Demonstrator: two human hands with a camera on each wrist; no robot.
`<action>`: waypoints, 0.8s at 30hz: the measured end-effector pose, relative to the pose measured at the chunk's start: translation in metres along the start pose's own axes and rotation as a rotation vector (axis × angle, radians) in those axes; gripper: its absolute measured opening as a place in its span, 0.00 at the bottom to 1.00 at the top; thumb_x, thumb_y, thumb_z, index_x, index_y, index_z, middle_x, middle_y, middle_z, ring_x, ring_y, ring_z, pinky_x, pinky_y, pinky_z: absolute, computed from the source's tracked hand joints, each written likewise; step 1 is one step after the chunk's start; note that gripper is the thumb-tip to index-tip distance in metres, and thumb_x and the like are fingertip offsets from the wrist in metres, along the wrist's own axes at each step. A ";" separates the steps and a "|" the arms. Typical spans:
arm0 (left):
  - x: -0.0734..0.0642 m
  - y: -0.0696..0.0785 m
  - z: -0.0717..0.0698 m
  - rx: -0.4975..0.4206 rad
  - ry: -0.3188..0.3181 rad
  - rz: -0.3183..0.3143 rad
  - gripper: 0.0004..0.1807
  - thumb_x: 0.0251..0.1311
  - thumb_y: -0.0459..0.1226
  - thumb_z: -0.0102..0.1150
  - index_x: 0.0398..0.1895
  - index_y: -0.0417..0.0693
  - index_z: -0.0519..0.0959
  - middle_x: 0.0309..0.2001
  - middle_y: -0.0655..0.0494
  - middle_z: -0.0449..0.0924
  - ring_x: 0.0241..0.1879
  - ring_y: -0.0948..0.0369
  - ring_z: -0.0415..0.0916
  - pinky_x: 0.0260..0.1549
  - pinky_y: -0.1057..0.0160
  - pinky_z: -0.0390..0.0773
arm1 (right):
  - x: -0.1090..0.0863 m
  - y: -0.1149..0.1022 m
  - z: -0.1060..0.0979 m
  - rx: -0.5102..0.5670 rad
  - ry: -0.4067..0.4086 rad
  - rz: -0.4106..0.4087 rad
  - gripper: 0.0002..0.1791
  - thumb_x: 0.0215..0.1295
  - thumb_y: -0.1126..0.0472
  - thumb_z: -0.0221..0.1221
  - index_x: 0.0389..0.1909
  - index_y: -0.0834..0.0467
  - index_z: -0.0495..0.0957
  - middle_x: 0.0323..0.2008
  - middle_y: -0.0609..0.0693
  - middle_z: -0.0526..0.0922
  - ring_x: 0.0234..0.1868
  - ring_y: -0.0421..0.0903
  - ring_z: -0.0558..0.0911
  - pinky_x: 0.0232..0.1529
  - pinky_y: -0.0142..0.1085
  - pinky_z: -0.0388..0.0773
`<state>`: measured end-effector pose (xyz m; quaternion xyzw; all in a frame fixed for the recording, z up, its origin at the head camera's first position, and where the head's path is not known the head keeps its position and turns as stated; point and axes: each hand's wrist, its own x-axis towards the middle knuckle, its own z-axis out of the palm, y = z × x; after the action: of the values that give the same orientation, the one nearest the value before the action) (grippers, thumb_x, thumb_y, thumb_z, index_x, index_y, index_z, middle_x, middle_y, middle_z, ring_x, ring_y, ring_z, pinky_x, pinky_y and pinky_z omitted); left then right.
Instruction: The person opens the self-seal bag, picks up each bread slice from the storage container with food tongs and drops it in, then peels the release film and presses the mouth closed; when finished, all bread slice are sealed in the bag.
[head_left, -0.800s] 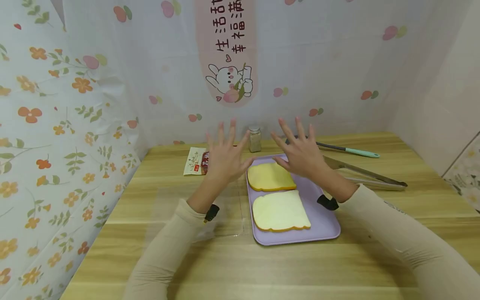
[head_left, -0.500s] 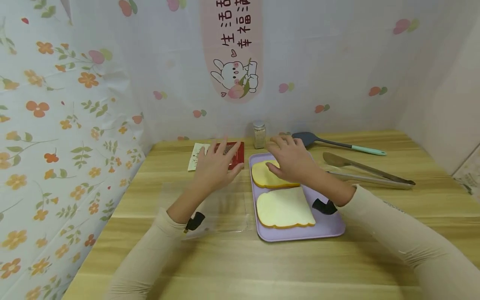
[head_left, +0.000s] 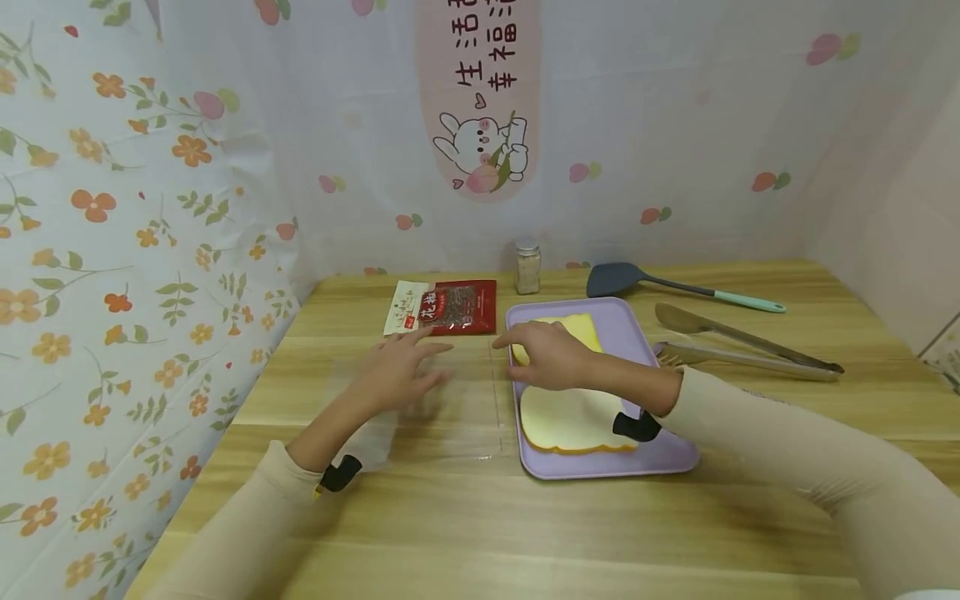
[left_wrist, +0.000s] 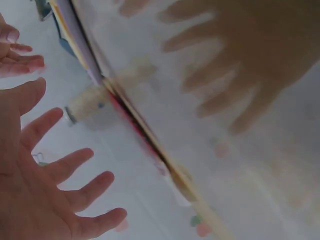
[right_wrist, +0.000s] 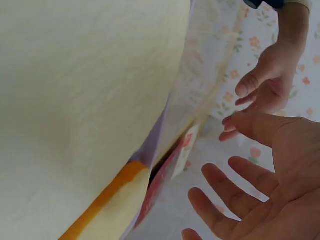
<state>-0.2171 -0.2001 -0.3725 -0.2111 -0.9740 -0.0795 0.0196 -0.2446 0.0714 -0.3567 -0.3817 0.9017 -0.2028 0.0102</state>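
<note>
My left hand (head_left: 397, 372) hovers over a clear flat sheet (head_left: 465, 417) on the wooden table, its fingers loosely spread and nothing in them. In the left wrist view this hand (left_wrist: 60, 185) shows spread fingers, with a brownish reflection of it on the shiny surface. My right hand (head_left: 551, 354) is above the left part of a lilac tray (head_left: 663, 461), fingers relaxed. It partly hides the back bread slice (head_left: 583, 329); the front bread slice (head_left: 566, 417) lies nearer me. The right wrist view shows the right hand (right_wrist: 280, 180) holding nothing.
A red packet of peppercorns (head_left: 457, 307) lies behind the clear sheet. Beside it stands a small glass jar (head_left: 528, 271). A spatula (head_left: 675, 286) and metal tongs (head_left: 750, 360) lie at the right. Patterned cloth (head_left: 360, 167) hangs behind the table.
Both hands have come down and nearer from a raised, spread-finger pose. The left hand has moved left off the packet, and the right has moved left over the tray. The view has shifted slightly.
</note>
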 end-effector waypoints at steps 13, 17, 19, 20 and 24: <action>-0.013 -0.009 0.019 -0.029 -0.001 0.022 0.22 0.62 0.55 0.63 0.58 0.62 0.82 0.70 0.45 0.67 0.61 0.35 0.69 0.52 0.32 0.70 | 0.013 0.001 0.024 0.028 -0.127 0.044 0.24 0.52 0.51 0.73 0.50 0.56 0.85 0.52 0.48 0.84 0.53 0.55 0.78 0.41 0.54 0.67; -0.016 -0.007 0.023 -0.050 -0.020 0.008 0.21 0.62 0.54 0.64 0.57 0.63 0.83 0.70 0.46 0.67 0.61 0.37 0.69 0.53 0.33 0.69 | 0.012 0.001 0.032 -0.009 -0.150 0.048 0.23 0.51 0.50 0.74 0.49 0.53 0.86 0.54 0.49 0.82 0.53 0.54 0.75 0.44 0.54 0.65; -0.015 -0.008 0.024 -0.046 -0.011 0.001 0.21 0.61 0.53 0.65 0.57 0.63 0.83 0.70 0.45 0.67 0.62 0.37 0.68 0.53 0.34 0.69 | 0.012 0.001 0.034 -0.019 -0.149 0.050 0.24 0.50 0.50 0.75 0.49 0.53 0.86 0.54 0.50 0.81 0.53 0.54 0.73 0.45 0.56 0.63; -0.015 -0.008 0.024 -0.048 -0.007 -0.001 0.20 0.61 0.53 0.65 0.56 0.63 0.83 0.70 0.45 0.66 0.62 0.37 0.68 0.54 0.34 0.69 | 0.012 0.001 0.035 -0.026 -0.148 0.050 0.24 0.50 0.50 0.75 0.49 0.53 0.86 0.55 0.50 0.81 0.53 0.54 0.73 0.46 0.57 0.63; -0.013 -0.011 0.025 -0.074 -0.011 -0.014 0.20 0.62 0.52 0.66 0.56 0.62 0.84 0.71 0.45 0.66 0.64 0.36 0.66 0.55 0.32 0.68 | 0.012 0.002 0.038 -0.047 -0.160 0.053 0.25 0.52 0.47 0.74 0.50 0.54 0.86 0.56 0.52 0.78 0.54 0.54 0.70 0.49 0.58 0.61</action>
<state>-0.2102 -0.2106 -0.4001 -0.2053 -0.9720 -0.1144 0.0057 -0.2479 0.0502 -0.3904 -0.3727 0.9123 -0.1503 0.0786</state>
